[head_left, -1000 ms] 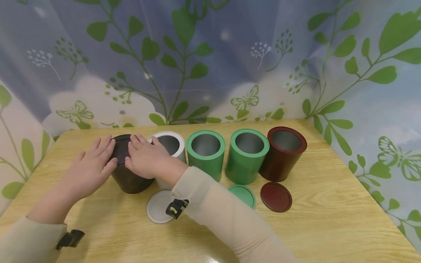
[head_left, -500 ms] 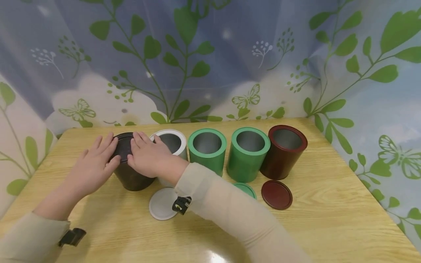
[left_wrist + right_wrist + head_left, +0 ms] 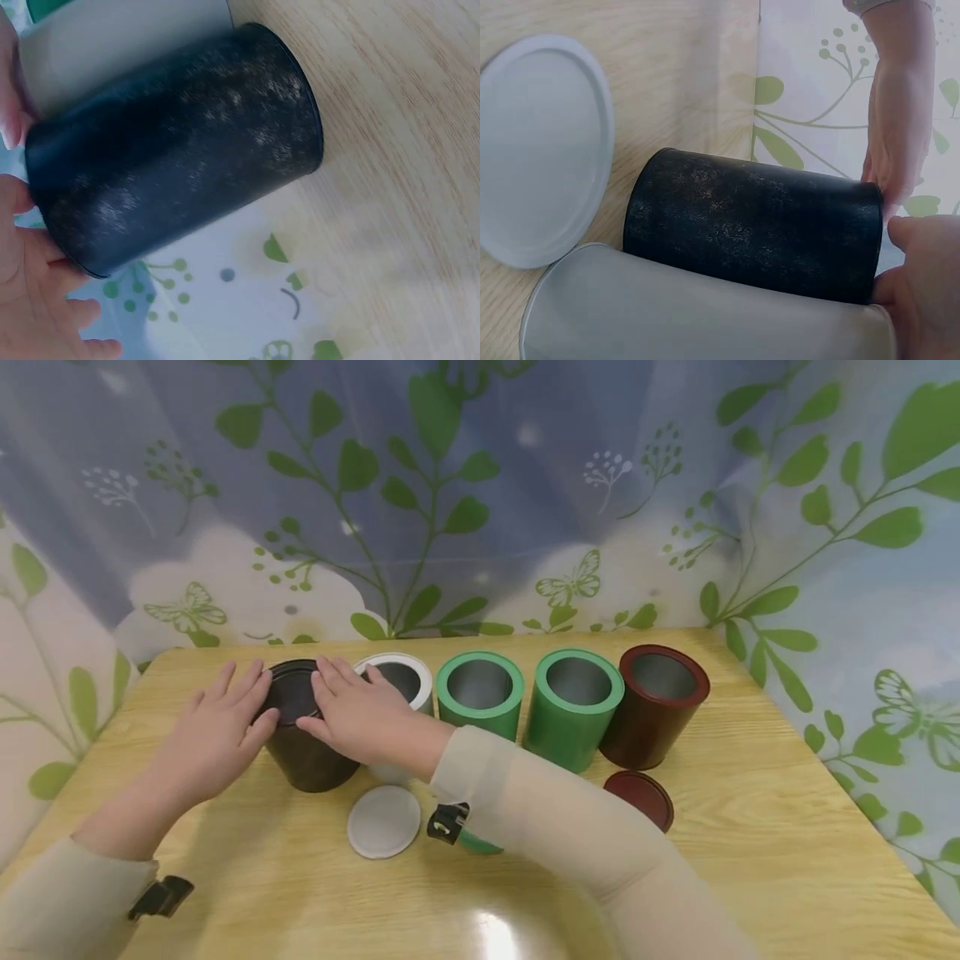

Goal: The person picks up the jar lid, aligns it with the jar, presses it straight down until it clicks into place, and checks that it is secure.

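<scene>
A black canister [image 3: 311,760] stands upright at the left end of a row of canisters, its black lid [image 3: 291,693] on top. My left hand [image 3: 213,731] rests on the lid's left edge with fingers extended. Over the right edge lies my right hand [image 3: 367,710], also with straight fingers, its thumb on the near rim. In the left wrist view, the canister's worn black side [image 3: 180,150] shows close up. The white canister [image 3: 705,315] stands right beside it, partly behind my right hand in the head view.
Two green canisters [image 3: 480,714] [image 3: 570,727] and a dark red one [image 3: 648,727] stand open-topped to the right. On the wooden table [image 3: 337,910] lie a white lid [image 3: 384,821], a dark red lid [image 3: 645,797] and a green lid [image 3: 478,842], mostly under my right forearm. A printed curtain [image 3: 517,527] hangs behind.
The head view has shifted slightly. My right hand has slid a little to the right on the lid, its thumb now spread, and the forearm covers more of the green lid. The left hand stays put.
</scene>
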The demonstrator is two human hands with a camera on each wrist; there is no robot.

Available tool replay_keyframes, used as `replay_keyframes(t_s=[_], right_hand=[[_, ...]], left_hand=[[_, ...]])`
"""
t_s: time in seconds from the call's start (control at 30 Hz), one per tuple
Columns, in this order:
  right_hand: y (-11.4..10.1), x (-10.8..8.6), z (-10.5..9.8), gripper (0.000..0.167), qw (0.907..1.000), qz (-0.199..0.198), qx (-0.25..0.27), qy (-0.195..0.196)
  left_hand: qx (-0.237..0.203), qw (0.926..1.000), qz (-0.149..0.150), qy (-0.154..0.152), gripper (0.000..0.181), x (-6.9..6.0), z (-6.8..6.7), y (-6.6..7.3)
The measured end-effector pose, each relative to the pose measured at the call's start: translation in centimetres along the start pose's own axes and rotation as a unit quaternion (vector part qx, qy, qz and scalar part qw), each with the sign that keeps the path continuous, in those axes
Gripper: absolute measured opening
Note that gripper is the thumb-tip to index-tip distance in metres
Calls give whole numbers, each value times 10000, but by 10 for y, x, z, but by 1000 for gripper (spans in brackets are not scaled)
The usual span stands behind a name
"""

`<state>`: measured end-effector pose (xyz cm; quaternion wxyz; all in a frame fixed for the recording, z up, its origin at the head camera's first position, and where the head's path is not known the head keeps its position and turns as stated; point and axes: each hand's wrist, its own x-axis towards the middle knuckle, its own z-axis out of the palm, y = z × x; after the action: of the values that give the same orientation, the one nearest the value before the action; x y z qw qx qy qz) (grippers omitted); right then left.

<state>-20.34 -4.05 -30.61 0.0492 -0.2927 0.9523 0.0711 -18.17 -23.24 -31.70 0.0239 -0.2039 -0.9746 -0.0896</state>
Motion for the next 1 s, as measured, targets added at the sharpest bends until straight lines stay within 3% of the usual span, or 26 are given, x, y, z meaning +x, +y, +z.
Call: replay_keyframes(t_s=[0.33, 0.77, 1.0], right_hand=[[2, -28, 0, 70, 9985, -440, -210, 233], [0, -71, 10, 65, 9901, -1044, -752, 567], [4, -89, 21, 63, 9853, -1304, -774, 789]], left_hand=[[454, 9984, 296, 183, 62, -20, -6, 24], [670, 9879, 880, 1084, 68, -40, 12, 52], [722, 9808, 1202, 1354, 68, -49, 20, 66]])
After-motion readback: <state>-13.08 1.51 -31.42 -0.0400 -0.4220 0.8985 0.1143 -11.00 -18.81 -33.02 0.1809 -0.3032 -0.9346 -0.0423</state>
